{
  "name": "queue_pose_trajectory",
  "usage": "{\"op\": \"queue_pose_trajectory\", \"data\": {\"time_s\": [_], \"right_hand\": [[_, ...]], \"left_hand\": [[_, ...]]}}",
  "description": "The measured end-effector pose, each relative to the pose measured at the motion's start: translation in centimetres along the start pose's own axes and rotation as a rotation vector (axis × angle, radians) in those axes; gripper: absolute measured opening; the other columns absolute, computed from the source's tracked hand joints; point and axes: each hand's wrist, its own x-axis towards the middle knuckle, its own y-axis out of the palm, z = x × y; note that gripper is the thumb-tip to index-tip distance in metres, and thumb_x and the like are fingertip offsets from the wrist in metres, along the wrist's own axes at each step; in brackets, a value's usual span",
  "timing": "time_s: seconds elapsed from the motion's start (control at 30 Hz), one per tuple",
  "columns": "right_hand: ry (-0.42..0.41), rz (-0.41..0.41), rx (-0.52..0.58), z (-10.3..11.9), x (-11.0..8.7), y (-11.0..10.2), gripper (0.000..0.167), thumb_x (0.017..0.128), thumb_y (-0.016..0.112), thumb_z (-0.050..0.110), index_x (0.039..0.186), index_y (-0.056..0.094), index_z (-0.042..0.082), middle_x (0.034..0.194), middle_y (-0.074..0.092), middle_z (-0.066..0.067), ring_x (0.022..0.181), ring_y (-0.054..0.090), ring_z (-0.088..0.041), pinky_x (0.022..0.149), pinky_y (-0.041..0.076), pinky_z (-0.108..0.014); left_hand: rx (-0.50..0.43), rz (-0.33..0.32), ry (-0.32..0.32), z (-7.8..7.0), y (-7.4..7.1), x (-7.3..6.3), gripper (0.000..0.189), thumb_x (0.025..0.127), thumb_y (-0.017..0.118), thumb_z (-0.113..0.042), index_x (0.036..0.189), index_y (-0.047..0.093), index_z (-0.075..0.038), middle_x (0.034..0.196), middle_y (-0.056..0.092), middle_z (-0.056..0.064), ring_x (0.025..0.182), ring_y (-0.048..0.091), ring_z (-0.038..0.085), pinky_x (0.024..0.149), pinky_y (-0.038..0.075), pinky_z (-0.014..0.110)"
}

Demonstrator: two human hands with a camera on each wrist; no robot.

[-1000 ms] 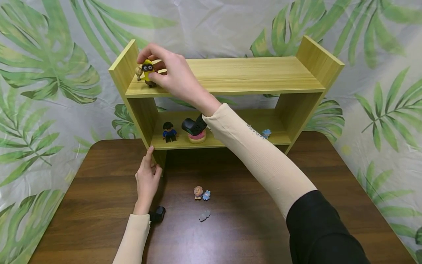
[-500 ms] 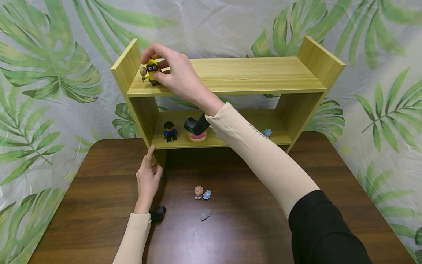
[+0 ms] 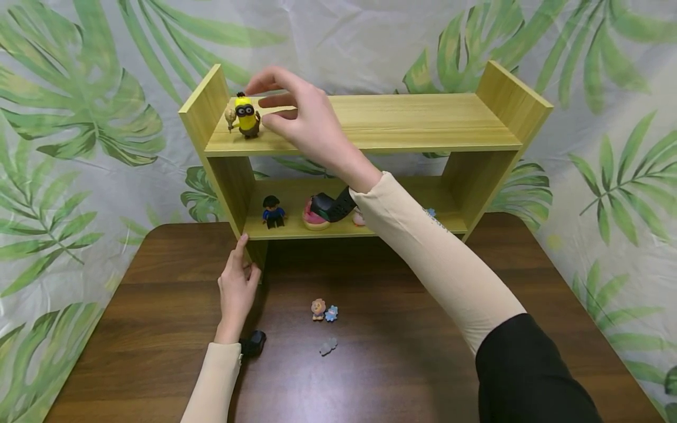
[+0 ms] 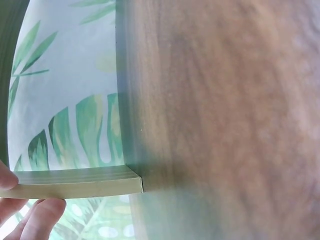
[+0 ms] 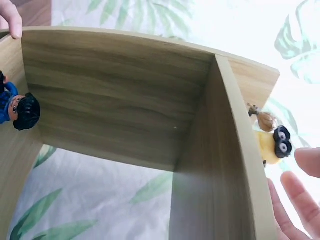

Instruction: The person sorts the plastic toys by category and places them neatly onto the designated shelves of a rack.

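A yellow minion figure [image 3: 246, 117] with black goggles stands upright at the left end of the top board of the wooden shelf [image 3: 370, 120]. It has a brown, bulb-shaped piece at its side. Just right of the figure is my right hand [image 3: 304, 111], its thumb and fingers spread apart and holding nothing; the right wrist view shows the fingertips [image 5: 296, 192] close beside the minion. Lower down, my left hand [image 3: 238, 288] grips the shelf's left side panel [image 4: 80, 187], with fingers on both faces of the board in the left wrist view.
On the middle board stand a dark-haired toy figure [image 3: 272, 211] in blue, a pink toy [image 3: 312, 218] and a small blue figure [image 3: 431, 212], the last two partly hidden by my right arm. The brown table [image 3: 402, 364] bears a lion figure [image 3: 318, 309], a blue piece [image 3: 331, 313] and a grey piece [image 3: 328, 346].
My right hand has let go of the minion and drawn back to the right. The minion was shifted slightly right before its release. My left hand stays in place.
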Motion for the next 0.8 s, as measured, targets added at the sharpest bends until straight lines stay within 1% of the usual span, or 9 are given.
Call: {"op": "queue_pose_trajectory", "data": {"time_s": [0.13,0.2,0.33,0.57,0.67,0.8], "right_hand": [[-0.025,-0.013,0.059,0.0,-0.9,-0.5,0.028,0.087,0.058,-0.007,0.114,0.059,0.001,0.118,0.058,-0.006,0.107,0.059,-0.016,0.088,0.046,-0.025],[-0.052,-0.015,0.09,-0.1,-1.4,-0.8,0.027,0.088,0.058,-0.007,0.114,0.059,-0.001,0.118,0.058,-0.007,0.107,0.059,-0.018,0.089,0.045,-0.026],[-0.087,-0.003,0.158,0.0,-2.6,-1.2,0.025,0.088,0.057,-0.007,0.113,0.057,-0.004,0.118,0.056,-0.01,0.107,0.058,-0.022,0.09,0.045,-0.029],[-0.098,0.01,0.244,0.0,-5.1,-1.6,0.026,0.088,0.058,-0.009,0.114,0.055,-0.009,0.116,0.056,-0.016,0.109,0.057,-0.027,0.092,0.045,-0.033],[-0.12,0.014,0.267,-0.2,-6.1,-1.8,0.026,0.088,0.058,-0.01,0.114,0.055,-0.01,0.116,0.057,-0.016,0.107,0.057,-0.028,0.092,0.045,-0.036],[-0.125,0.025,0.286,-0.4,-7.3,-2.1,0.027,0.088,0.058,-0.01,0.114,0.054,-0.01,0.116,0.057,-0.016,0.107,0.057,-0.03,0.093,0.045,-0.038]], "left_hand": [[0.005,-0.003,0.008,0.0,0.0,0.0,0.083,0.082,0.054,0.014,0.147,0.031,-0.031,0.08,0.045,0.012,0.059,0.044,0.022,0.052,0.033,0.039],[0.006,-0.006,0.013,0.0,0.0,0.0,0.083,0.081,0.054,0.015,0.147,0.031,-0.03,0.08,0.045,0.012,0.058,0.043,0.021,0.052,0.033,0.039],[0.0,-0.01,0.02,0.1,0.0,-0.1,0.083,0.081,0.054,0.015,0.148,0.031,-0.029,0.08,0.045,0.012,0.058,0.041,0.021,0.052,0.032,0.039],[-0.001,-0.008,0.014,0.0,0.0,-0.1,0.084,0.081,0.054,0.015,0.148,0.031,-0.03,0.082,0.046,0.013,0.059,0.045,0.023,0.052,0.034,0.039],[0.001,-0.005,0.011,0.0,0.0,0.0,0.084,0.081,0.054,0.014,0.148,0.03,-0.031,0.081,0.046,0.013,0.059,0.044,0.023,0.052,0.034,0.039],[0.003,-0.005,0.012,-0.1,0.0,0.0,0.084,0.082,0.055,0.014,0.148,0.03,-0.031,0.081,0.045,0.014,0.059,0.043,0.022,0.052,0.034,0.039]]}}
